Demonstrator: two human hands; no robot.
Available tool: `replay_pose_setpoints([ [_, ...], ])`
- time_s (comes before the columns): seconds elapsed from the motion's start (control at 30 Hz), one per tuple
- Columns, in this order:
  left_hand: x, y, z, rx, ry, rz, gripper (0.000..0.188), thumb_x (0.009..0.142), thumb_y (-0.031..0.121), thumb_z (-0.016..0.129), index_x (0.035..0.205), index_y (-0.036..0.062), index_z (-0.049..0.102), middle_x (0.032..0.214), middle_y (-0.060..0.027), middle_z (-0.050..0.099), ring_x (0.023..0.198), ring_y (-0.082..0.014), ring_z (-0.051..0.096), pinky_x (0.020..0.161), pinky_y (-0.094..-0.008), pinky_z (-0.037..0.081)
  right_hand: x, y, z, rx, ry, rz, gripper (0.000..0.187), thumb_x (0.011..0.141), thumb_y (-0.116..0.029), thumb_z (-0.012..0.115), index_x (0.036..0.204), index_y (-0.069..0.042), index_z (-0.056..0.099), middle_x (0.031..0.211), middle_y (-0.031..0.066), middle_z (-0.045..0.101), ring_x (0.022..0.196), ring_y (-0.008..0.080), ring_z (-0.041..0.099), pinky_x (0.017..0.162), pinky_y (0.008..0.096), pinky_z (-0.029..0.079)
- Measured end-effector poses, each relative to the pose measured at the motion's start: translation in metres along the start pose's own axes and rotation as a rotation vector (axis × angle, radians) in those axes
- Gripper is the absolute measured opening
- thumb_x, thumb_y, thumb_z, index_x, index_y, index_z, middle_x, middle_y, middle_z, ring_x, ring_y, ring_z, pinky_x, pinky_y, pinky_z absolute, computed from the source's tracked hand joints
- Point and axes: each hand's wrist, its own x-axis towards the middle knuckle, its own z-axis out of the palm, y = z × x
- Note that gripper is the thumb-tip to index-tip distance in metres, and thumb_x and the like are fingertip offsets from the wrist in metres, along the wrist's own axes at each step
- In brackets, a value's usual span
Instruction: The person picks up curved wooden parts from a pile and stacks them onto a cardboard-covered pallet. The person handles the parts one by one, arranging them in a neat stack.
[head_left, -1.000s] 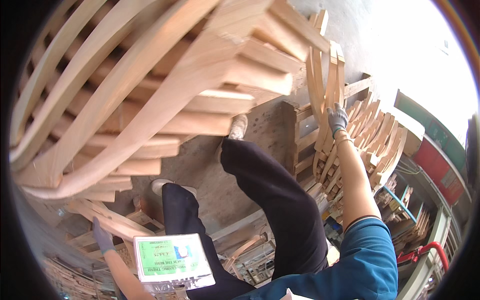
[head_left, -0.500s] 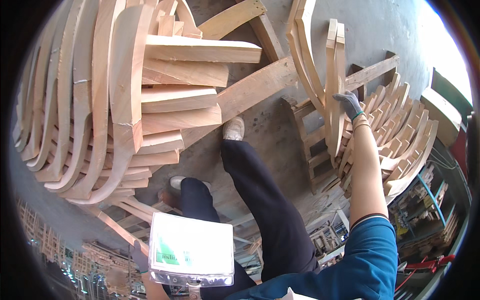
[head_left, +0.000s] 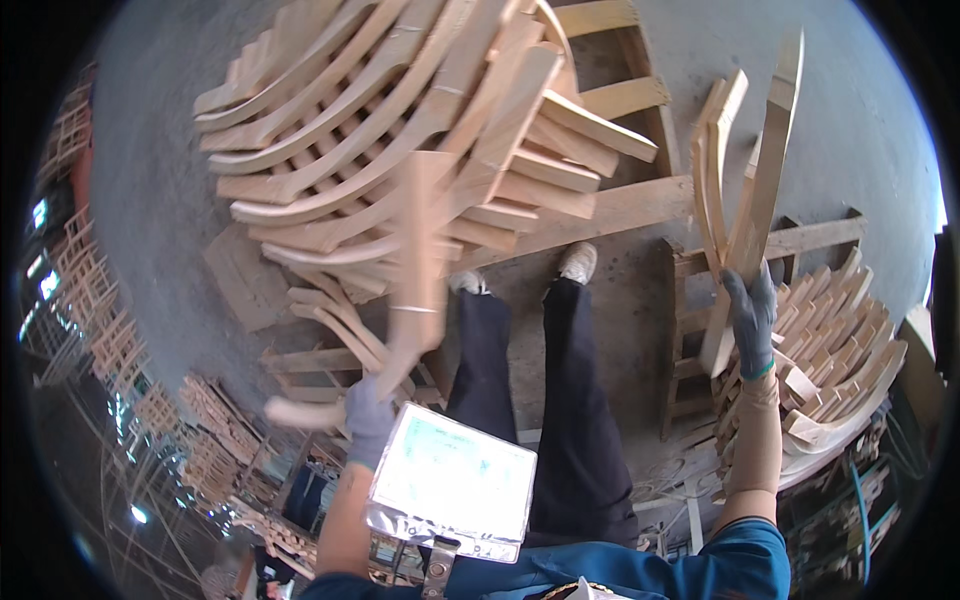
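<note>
My left hand (head_left: pixel 368 425), in a grey glove, is closed around the lower end of a curved wooden chair-leg-like piece (head_left: pixel 424 250) with a wide upper part. This piece stands up in front of the big stack and is blurred by motion. My right hand (head_left: pixel 752 315), also gloved, grips a long wooden piece (head_left: pixel 770 165) near its lower part, its upper end pointing away from me. Just left of that piece, more curved wooden pieces (head_left: pixel 716 165) stand upright by the small stack (head_left: pixel 820 330).
A large stack of curved wooden pieces (head_left: pixel 330 170) lies ahead to the left on a wooden pallet (head_left: pixel 625 208). A second pallet (head_left: pixel 690 345) is under the right stack. A name badge (head_left: pixel 455 480) hangs over my lap. Wooden frames (head_left: pixel 110 335) line the far left.
My left hand has come up from the lower left with the curved wooden piece. The long piece in my right hand now leans away from the upright ones. The view has swung round.
</note>
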Motion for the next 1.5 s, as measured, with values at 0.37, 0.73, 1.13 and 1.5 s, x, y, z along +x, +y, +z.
replay_pose_setpoints([
  [0.37,0.068,0.049,0.049,-0.04,-0.075,0.482,0.044,0.074,0.021,0.057,0.113,0.0014,0.051,0.093,-0.0091,0.052,0.085,-0.0257,0.05,0.078,-0.0385,0.042,-0.039,-0.12,0.166,-0.889,-0.214,-1.163,0.053,0.074,-0.015,0.061,0.123,-0.003,0.049,0.1,0.0076,0.055,0.083,0.0225,0.056,0.072,0.0338,0.047],
  [0.73,0.075,0.055,0.084,-0.222,-0.001,0.327,0.04,0.075,0.023,0.061,0.11,0.0041,0.053,0.086,-0.0077,0.052,0.08,-0.0251,0.052,0.07,-0.0392,0.043,-0.01,-0.091,0.335,-0.72,-0.566,-1.232,0.03,0.077,-0.018,0.055,0.104,-0.005,0.057,0.081,0.0069,0.054,0.067,0.023,0.057,0.06,0.0361,0.048],
  [1.13,0.148,0.044,0.106,-0.163,0.151,0.324,0.041,0.075,0.023,0.063,0.111,0.0065,0.052,0.093,-0.0072,0.054,0.088,-0.0253,0.053,0.078,-0.0407,0.044,0.008,-0.127,0.236,-0.436,0.134,-0.595,0.042,0.076,-0.029,0.072,0.111,-0.01,0.06,0.112,0.0103,0.059,0.106,0.027,0.056,0.089,0.0369,0.045],
  [1.5,0.153,0.045,0.126,-0.067,0.013,0.169,0.036,0.081,0.02,0.053,0.116,0.0106,0.053,0.096,-0.0092,0.062,0.082,-0.0247,0.062,0.071,-0.0404,0.048,-0.039,-0.107,0.244,-0.434,0.102,-0.334,0.03,0.081,-0.02,0.066,0.108,-0.007,0.062,0.11,0.0116,0.061,0.103,0.0281,0.058,0.087,0.0363,0.046],
])
